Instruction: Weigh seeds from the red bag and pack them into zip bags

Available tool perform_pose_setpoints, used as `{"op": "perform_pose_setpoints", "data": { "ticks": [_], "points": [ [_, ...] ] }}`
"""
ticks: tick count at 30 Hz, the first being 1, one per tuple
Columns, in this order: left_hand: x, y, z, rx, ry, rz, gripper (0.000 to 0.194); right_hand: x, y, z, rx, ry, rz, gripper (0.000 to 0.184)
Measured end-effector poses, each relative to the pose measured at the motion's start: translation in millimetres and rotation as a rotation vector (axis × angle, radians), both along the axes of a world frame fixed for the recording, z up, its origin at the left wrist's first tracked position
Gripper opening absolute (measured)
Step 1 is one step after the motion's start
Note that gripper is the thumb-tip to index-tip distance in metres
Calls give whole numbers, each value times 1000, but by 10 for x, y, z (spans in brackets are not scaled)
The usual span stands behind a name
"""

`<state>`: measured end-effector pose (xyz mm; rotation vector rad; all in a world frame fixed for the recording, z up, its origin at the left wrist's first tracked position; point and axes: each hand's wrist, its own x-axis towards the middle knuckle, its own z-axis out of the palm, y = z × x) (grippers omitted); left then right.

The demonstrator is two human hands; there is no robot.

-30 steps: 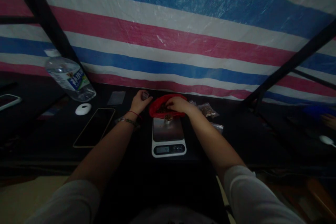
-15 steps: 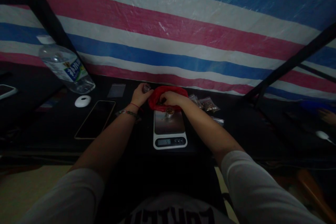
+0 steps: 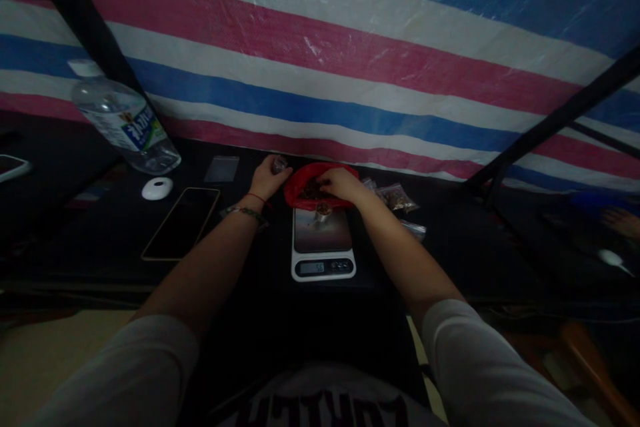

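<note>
A small crinkled clear plastic piece is in my left hand, whose fingers are closed around it just left of the red plastic bag. That bag lies open, with dark brown bits inside. My right hand reaches over its right rim, fingers drawn together at the bits; what they pinch is too small to name. In front of the bag is a white digital scale with a metal plate. A small round metal cup holding brown bits stands on the plate's far end.
Filled small zip bags lie right of the red bag. To the left are a flat clear zip bag, a phone, a white rounded case and a water bottle. A striped sheet hangs behind the black table.
My right hand has shifted right and back inside the red bag, uncovering more brown bits. My left hand stays in place with the clear plastic piece.
</note>
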<state>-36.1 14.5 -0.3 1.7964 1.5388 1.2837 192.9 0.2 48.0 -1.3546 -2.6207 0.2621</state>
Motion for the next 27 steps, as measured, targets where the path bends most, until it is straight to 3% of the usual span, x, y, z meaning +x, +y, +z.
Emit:
{"op": "perform_pose_setpoints", "data": {
  "ticks": [8,12,15,20,24,27],
  "points": [
    [-5,-11,12,19,13,3,51,202,-274,44,218,295,-191,27],
    [6,0,-8,5,-9,-18,55,326,-397,10,273,454,-295,40],
    [11,8,-27,-12,-31,-25,58,391,-462,-50,329,547,-284,52],
    [0,0,-28,-5,-47,-13,52,470,-496,-167,329,432,-254,46],
    [-8,4,-17,39,-35,-12,47,581,-467,-225,350,351,-524,35],
    [-7,16,-5,53,-45,18,42,627,-450,-239,317,400,-570,32]
  ]
}}
